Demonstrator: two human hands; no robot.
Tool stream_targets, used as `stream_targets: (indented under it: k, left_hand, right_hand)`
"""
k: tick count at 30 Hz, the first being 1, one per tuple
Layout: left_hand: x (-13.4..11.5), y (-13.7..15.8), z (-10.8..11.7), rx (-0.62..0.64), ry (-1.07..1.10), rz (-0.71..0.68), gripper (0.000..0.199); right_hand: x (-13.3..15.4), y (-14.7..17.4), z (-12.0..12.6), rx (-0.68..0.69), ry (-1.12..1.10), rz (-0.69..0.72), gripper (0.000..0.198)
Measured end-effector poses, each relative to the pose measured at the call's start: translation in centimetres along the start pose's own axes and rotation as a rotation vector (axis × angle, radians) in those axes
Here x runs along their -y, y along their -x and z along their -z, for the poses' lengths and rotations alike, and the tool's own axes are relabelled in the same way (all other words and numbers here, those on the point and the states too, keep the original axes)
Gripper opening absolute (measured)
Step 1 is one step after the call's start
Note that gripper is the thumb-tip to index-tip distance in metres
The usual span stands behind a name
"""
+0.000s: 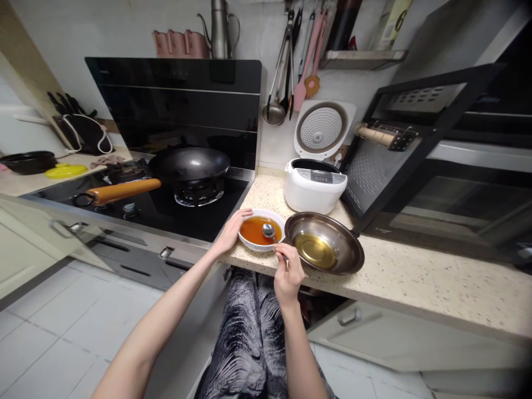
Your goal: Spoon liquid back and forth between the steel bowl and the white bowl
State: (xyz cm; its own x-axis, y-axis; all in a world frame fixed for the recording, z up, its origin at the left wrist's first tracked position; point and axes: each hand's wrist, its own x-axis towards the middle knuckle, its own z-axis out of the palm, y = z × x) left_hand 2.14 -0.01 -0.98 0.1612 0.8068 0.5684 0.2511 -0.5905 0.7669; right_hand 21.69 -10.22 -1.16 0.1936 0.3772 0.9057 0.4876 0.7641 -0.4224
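Note:
A white bowl (261, 248) of clear amber-brown liquid (250, 228) stands near the counter's front edge. At its left side my left hand (231, 230) holds the rim, fingers along the edge. My right hand (290, 271) is closed around the handle of a metal spoon (269, 230). The spoon's bowl is over the liquid; I cannot tell how far it dips in. Just right of the white bowl is a wide steel basin (349, 244) with some yellow oil-like liquid in the bottom.
Behind the basin, a white rice cooker (315, 191) has its lid up. A black wok (189, 163) sits on the stove, its wooden handle (124, 191) pointing left. Utensils hang on the wall. A black rack and oven (457, 188) stand on the right.

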Motion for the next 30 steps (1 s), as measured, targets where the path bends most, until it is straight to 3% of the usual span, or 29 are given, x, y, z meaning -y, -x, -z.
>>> stream_targets:
  k: [13,21,30]
  left_hand:
    - [0.0,0.0,0.0,0.002,0.016,-0.005,0.045]
    - [0.4,-0.1,0.0,0.005,0.014,-0.019,0.044]
    - [0.4,-0.1,0.0,0.009,0.019,-0.012,0.045]
  right_hand:
    - [-0.5,0.5,-0.4,0.007,-0.032,-0.078,0.015]
    - [-0.4,1.2,-0.5,-0.085,-0.141,-0.242,0.012]
    - [0.3,0.9,0.2,-0.132,-0.158,-0.286,0.011]
